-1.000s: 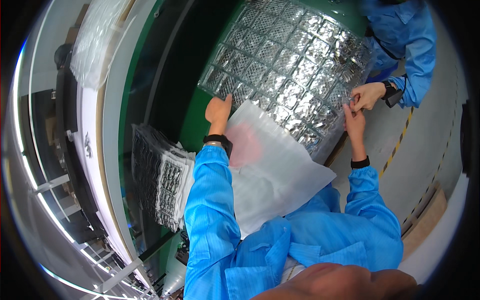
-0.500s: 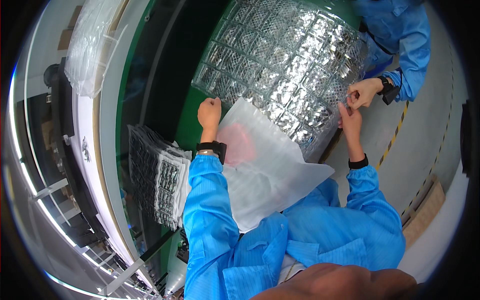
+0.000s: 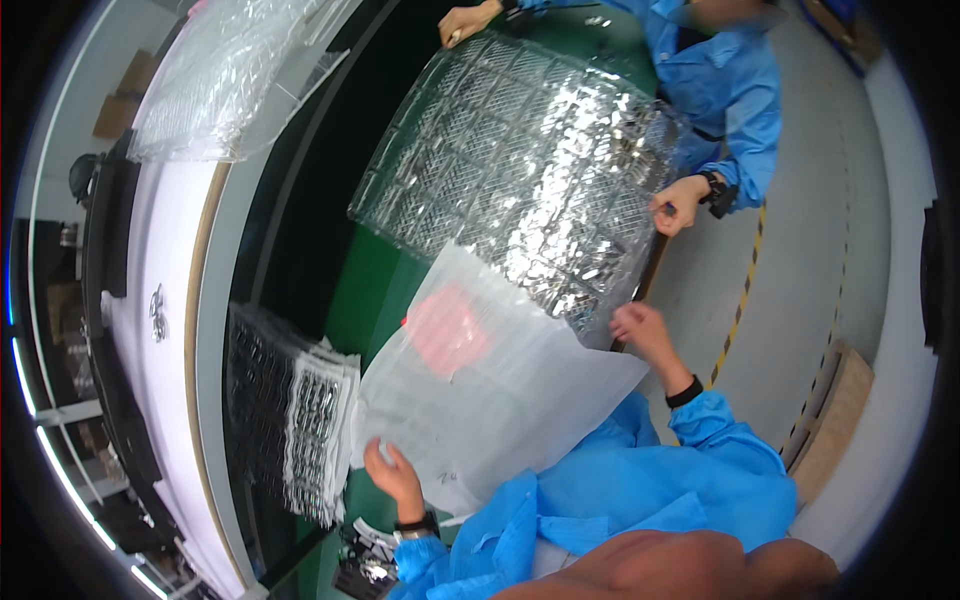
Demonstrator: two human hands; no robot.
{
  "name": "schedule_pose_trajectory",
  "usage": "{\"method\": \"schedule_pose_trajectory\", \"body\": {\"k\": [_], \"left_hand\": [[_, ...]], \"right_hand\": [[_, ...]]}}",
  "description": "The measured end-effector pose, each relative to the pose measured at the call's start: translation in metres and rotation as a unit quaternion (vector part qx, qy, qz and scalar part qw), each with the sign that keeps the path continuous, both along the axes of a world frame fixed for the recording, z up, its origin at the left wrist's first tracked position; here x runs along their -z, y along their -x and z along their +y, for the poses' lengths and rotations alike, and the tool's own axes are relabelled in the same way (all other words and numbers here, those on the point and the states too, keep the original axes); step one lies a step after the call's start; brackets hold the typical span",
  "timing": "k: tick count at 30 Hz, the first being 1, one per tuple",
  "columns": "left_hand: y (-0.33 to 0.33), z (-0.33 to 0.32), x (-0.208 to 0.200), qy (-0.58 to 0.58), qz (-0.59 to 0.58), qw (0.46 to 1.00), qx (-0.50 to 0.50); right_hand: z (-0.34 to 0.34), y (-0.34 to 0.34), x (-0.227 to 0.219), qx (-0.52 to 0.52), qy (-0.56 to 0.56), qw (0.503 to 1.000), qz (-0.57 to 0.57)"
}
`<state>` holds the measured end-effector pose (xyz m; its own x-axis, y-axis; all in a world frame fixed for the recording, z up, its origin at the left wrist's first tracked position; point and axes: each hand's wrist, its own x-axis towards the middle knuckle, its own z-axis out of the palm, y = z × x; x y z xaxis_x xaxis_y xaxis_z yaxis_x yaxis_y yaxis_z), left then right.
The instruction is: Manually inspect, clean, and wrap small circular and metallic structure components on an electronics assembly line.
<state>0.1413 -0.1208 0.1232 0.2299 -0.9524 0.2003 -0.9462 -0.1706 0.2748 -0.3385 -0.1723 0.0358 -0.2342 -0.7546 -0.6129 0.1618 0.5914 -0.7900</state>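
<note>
My left hand (image 3: pixel 396 478) hovers by the near left edge of a white translucent sheet (image 3: pixel 500 400), fingers apart and holding nothing. My right hand (image 3: pixel 648 338) is beside the near right corner of a clear compartment tray (image 3: pixel 430 185); its loosely bent fingers are slightly blurred, with nothing seen in them. Shiny small metal pieces (image 3: pixel 545 215) fill the tray's cells, brightest toward its right half. The sheet lies against the tray's near edge, and a pink-red patch (image 3: pixel 448 330) shows through it.
Across the tray, a co-worker in blue has one hand (image 3: pixel 468 24) at its far left corner and another (image 3: pixel 680 205) at its right edge. A stack of black and white trays (image 3: pixel 300 420) stands left on the green table (image 3: pixel 385 275). Clear plastic packaging (image 3: pixel 225 85) lies farther left.
My left hand has come back toward me from the tray's near left corner, its fingers opening. My right hand has drawn away from the co-worker's hand. A second co-worker hand now shows at the far corner.
</note>
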Motion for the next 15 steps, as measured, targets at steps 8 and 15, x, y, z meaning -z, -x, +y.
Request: {"method": "schedule_pose_trajectory", "body": {"k": [8, 15], "left_hand": [[-0.056, 0.079, 0.063, -0.126, 0.103, 0.961, -0.224], [-0.068, 0.074, 0.106, -0.152, 0.237, 0.926, -0.254]], "right_hand": [[0.014, -0.070, -0.025, -0.196, 0.089, 0.974, 0.073], [-0.015, -0.090, -0.030, -0.316, 0.099, 0.905, 0.267]]}}
